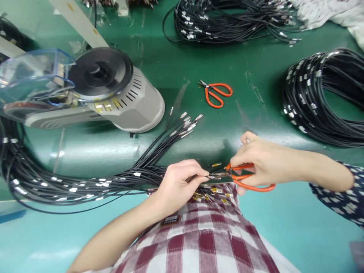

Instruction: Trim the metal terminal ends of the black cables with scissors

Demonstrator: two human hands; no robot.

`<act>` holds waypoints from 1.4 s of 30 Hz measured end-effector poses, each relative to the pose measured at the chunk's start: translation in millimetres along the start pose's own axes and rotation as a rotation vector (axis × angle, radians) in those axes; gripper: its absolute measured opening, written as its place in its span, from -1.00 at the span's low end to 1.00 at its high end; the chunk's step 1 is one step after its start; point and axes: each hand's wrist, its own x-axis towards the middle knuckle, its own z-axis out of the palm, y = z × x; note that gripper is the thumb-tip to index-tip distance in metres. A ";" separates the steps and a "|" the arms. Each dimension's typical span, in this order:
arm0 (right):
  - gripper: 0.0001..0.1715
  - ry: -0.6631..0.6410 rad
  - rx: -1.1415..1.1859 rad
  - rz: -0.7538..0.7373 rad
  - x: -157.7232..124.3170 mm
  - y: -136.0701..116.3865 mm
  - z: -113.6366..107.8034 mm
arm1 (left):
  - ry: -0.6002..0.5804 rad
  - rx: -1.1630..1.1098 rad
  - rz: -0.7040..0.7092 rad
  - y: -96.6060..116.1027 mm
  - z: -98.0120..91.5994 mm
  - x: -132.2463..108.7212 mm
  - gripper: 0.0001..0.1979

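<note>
My left hand (183,184) pinches the end of a thin black cable between thumb and fingertips, just above the checked apron. My right hand (253,161) grips orange-handled scissors (256,185), their blades pointing left at the cable end by my left fingertips. Whether the blades touch it, I cannot tell. Below my left hand, several cable ends with yellow tips (217,190) rest over the apron. A long bundle of black cables (93,185) with white labels runs in from the left, and some of its ends (187,125) fan out on the table.
A grey tape dispenser (136,98) with a black disc stands at the left. Another pair of orange scissors (216,93) lies mid-table. Coiled black cables (307,94) sit at the right, with another cable coil (216,22) at the back. White patterned cloth (327,13) lies back right.
</note>
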 end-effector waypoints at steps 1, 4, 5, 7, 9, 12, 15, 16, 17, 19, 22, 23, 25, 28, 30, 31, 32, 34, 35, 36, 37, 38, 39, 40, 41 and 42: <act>-0.56 0.010 -0.023 -0.014 0.1 0.3 0.0 | -0.001 0.002 0.005 -0.1 0.1 0.1 -0.90; -0.62 0.063 -0.079 -0.066 1.6 1.3 1.1 | -0.006 0.000 0.013 -1.4 0.4 -0.8 -0.90; -0.63 0.077 -0.091 -0.084 2.3 1.6 1.8 | -0.003 -0.004 0.015 -2.0 0.6 -1.4 -0.91; -0.65 0.086 -0.101 -0.111 3.8 1.8 3.4 | 0.014 -0.012 0.024 -3.2 1.1 -2.7 -0.91; -0.65 0.087 -0.093 -0.124 5.0 1.6 5.2 | 0.035 -0.021 0.033 -4.3 1.8 -3.9 -0.91; -0.59 0.083 -0.052 -0.106 6.1 1.7 8.6 | 0.052 -0.038 0.042 -5.2 2.3 -4.7 -0.90; -0.51 0.047 0.002 -0.048 6.5 2.7 12.2 | 0.056 -0.041 0.045 -5.2 1.9 -4.8 -0.89; -0.49 0.032 0.017 -0.034 6.7 3.1 13.1 | 0.058 -0.039 0.044 -5.1 1.7 -4.9 -0.90; -0.48 0.020 0.031 -0.023 6.8 3.3 13.8 | 0.062 -0.037 0.043 -5.1 1.5 -5.0 -0.90; -0.46 0.004 0.063 -0.007 7.1 3.5 14.6 | 0.069 -0.036 0.042 -5.1 1.3 -5.2 -0.90; -0.42 -0.026 0.127 0.026 6.8 3.1 15.1 | 0.072 -0.036 0.050 -5.4 1.5 -5.7 -0.90; -0.41 -0.037 0.146 0.039 6.4 2.9 15.4 | 0.071 -0.035 0.051 -5.4 1.7 -5.8 -0.91; -0.42 -0.039 0.161 0.057 5.1 2.7 16.5 | 0.074 -0.028 0.045 -4.9 2.0 -5.9 -0.91; -0.48 0.030 0.118 0.055 2.7 3.2 19.5 | 0.058 -0.004 0.020 -2.6 2.4 -5.6 -0.91; -0.49 0.092 0.071 0.020 1.3 3.9 21.4 | 0.033 0.019 -0.002 -0.1 2.6 -5.3 -0.93; -0.50 0.117 0.052 0.000 0.7 4.2 21.8 | 0.020 0.026 -0.015 1.1 2.7 -5.1 -0.95; -0.50 0.139 0.036 -0.017 0.0 4.2 21.7 | 0.009 0.031 -0.028 2.2 2.7 -4.9 -0.96; -0.50 0.172 0.014 -0.033 -1.4 3.5 19.9 | -0.014 0.028 -0.056 3.9 2.7 -4.7 -0.94; -0.50 0.183 0.009 -0.033 -2.1 2.7 18.2 | -0.023 0.022 -0.071 4.4 2.7 -4.8 -0.95; -0.51 0.193 0.004 -0.034 -2.7 1.6 16.3 | -0.035 0.016 -0.083 4.6 2.6 -4.9 -0.96; -0.52 0.200 -0.002 -0.036 -3.0 0.4 14.4 | -0.045 0.010 -0.090 4.6 2.4 -5.1 -0.95; -0.54 0.202 -0.005 -0.047 -3.1 -0.9 12.7 | -0.054 0.005 -0.093 4.4 2.1 -5.5 -0.94; -0.56 0.200 -0.006 -0.065 -2.9 -2.2 11.2 | -0.062 0.000 -0.092 4.0 1.8 -5.8 -0.94; -0.58 0.196 -0.004 -0.086 -2.4 -3.4 10.0 | -0.072 -0.006 -0.090 3.6 1.4 -6.2 -0.93; -0.60 0.187 0.003 -0.106 -1.5 -4.5 9.1 | -0.083 -0.013 -0.088 3.4 0.9 -6.6 -0.93; -0.62 0.175 0.011 -0.123 -0.2 -5.4 8.5 | -0.092 -0.023 -0.088 3.3 0.4 -6.8 -0.93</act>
